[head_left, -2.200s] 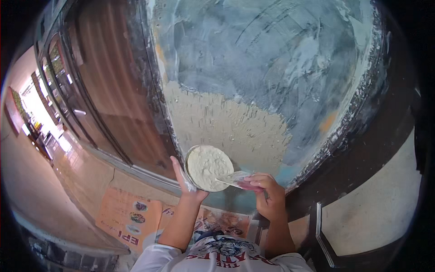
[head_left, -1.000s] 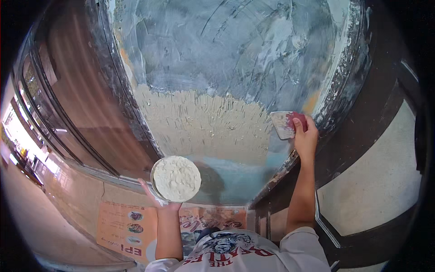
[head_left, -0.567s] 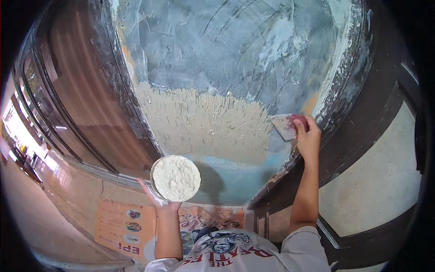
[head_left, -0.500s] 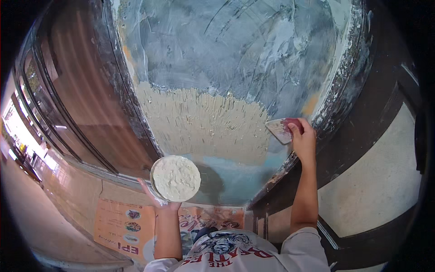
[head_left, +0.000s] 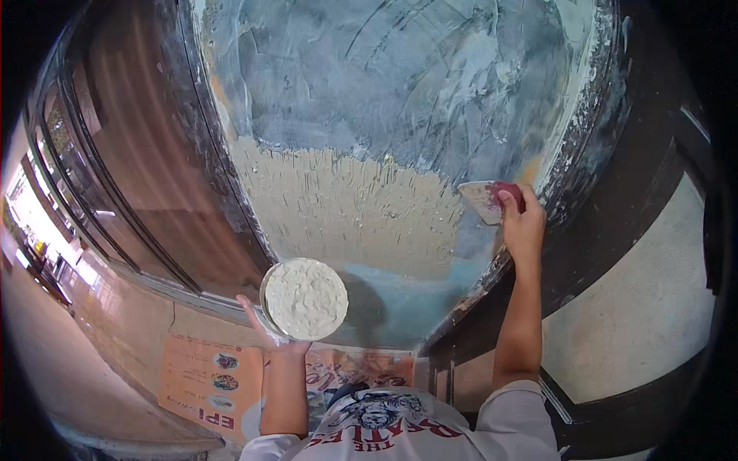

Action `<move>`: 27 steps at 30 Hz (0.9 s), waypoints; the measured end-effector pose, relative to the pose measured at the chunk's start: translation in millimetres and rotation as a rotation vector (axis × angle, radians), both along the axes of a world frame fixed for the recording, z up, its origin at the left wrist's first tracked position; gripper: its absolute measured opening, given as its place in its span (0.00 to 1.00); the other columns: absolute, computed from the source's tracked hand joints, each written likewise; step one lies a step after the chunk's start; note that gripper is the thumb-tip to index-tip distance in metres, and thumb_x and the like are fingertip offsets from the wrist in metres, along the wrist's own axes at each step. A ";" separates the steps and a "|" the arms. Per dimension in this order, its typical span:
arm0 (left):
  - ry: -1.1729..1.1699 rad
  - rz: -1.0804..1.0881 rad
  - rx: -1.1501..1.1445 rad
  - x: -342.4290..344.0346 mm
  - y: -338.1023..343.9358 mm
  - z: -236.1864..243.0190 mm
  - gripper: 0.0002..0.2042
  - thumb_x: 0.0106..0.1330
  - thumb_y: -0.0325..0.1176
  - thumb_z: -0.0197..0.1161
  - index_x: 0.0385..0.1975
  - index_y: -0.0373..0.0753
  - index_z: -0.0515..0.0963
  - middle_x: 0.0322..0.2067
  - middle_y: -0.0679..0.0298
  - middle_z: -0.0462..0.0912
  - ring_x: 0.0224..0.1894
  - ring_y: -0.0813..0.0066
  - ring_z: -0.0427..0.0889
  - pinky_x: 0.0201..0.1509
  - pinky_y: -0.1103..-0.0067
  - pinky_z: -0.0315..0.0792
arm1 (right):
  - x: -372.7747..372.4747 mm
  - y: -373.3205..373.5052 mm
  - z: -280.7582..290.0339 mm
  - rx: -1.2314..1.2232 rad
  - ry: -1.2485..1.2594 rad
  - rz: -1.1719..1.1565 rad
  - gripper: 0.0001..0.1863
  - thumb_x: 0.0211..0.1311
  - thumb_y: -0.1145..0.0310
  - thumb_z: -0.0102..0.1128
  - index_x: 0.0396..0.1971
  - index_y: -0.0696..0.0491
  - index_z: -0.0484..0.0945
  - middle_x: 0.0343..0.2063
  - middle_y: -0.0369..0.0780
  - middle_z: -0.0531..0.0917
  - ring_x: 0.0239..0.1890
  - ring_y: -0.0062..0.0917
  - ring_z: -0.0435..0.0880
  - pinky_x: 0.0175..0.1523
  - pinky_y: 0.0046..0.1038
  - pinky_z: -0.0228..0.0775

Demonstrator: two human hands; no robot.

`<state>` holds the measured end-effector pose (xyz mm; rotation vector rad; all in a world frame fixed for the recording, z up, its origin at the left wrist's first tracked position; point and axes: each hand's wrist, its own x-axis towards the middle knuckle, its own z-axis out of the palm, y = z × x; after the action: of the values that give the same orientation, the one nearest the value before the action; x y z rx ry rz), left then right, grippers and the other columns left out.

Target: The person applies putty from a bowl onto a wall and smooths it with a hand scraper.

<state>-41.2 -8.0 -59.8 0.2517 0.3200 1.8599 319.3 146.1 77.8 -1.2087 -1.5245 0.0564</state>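
Note:
My left hand (head_left: 278, 332), smeared with white, holds a round container (head_left: 306, 298) of pale, lumpy putty from below and the side. My right hand (head_left: 521, 223) grips a putty knife (head_left: 484, 198) with a red handle and a coated blade, held against the wall at the right edge of a cream-coloured patch (head_left: 346, 200) with short streaks. Above and right of the patch the wall (head_left: 361, 84) is mottled blue-grey with trowel marks; below it runs a pale turquoise band.
A brown glazed panel with dark rails (head_left: 154, 177) stands at the left, beside a bright passage. At the right are dark framing and a pale panel (head_left: 623, 300). An orange printed sheet (head_left: 200, 376) lies on the floor below.
The knife left the container earlier and went up-right to the wall, dipped slightly, then rose again over the last half second. The container shifted left and down, then slightly back.

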 end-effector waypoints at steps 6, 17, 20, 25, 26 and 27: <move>-0.032 0.038 -0.033 3.8 -3.3 8.8 0.50 0.60 0.79 0.43 0.68 0.39 0.65 0.68 0.53 0.66 0.67 0.50 0.68 0.67 0.54 0.67 | -1.9 -3.7 -15.0 -0.057 -0.116 0.054 0.10 0.64 0.70 0.63 0.40 0.60 0.79 0.31 0.49 0.84 0.33 0.41 0.84 0.42 0.33 0.74; -0.027 0.036 -0.043 6.2 -2.5 5.9 0.50 0.59 0.79 0.42 0.67 0.39 0.66 0.67 0.53 0.68 0.65 0.50 0.70 0.67 0.54 0.67 | -1.1 -8.1 -14.3 -0.048 -0.101 0.059 0.09 0.63 0.72 0.64 0.39 0.61 0.79 0.31 0.49 0.84 0.34 0.40 0.85 0.41 0.33 0.74; -0.040 0.037 -0.061 7.8 -1.3 4.8 0.50 0.59 0.79 0.43 0.67 0.39 0.66 0.67 0.54 0.67 0.66 0.51 0.69 0.68 0.54 0.67 | 6.1 -0.9 -11.6 -0.010 -0.075 0.058 0.08 0.63 0.72 0.64 0.37 0.61 0.79 0.32 0.48 0.85 0.34 0.39 0.85 0.41 0.33 0.74; -0.061 0.065 -0.109 8.8 -0.2 5.1 0.50 0.59 0.79 0.43 0.67 0.39 0.66 0.67 0.53 0.67 0.66 0.50 0.70 0.67 0.54 0.67 | 11.9 -7.7 -3.7 0.042 0.008 0.026 0.09 0.63 0.71 0.64 0.39 0.61 0.80 0.32 0.48 0.85 0.34 0.39 0.85 0.42 0.34 0.74; -0.043 0.034 -0.048 8.1 1.5 1.9 0.50 0.59 0.79 0.43 0.67 0.39 0.66 0.67 0.53 0.68 0.65 0.50 0.71 0.66 0.54 0.69 | 13.4 -5.0 -12.1 -0.132 0.046 0.079 0.10 0.63 0.71 0.64 0.40 0.60 0.80 0.32 0.49 0.85 0.34 0.39 0.85 0.42 0.34 0.74; -0.026 -0.001 0.013 9.0 2.9 -0.5 0.50 0.59 0.79 0.43 0.67 0.39 0.66 0.66 0.52 0.68 0.65 0.50 0.72 0.65 0.54 0.70 | 12.6 -4.4 -15.2 -0.132 0.044 0.077 0.10 0.63 0.71 0.64 0.40 0.60 0.80 0.32 0.49 0.85 0.34 0.39 0.85 0.42 0.34 0.74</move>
<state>-32.2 -5.1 -60.3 0.2366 0.2899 1.8638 331.9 141.7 62.6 -1.2443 -1.5475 0.2362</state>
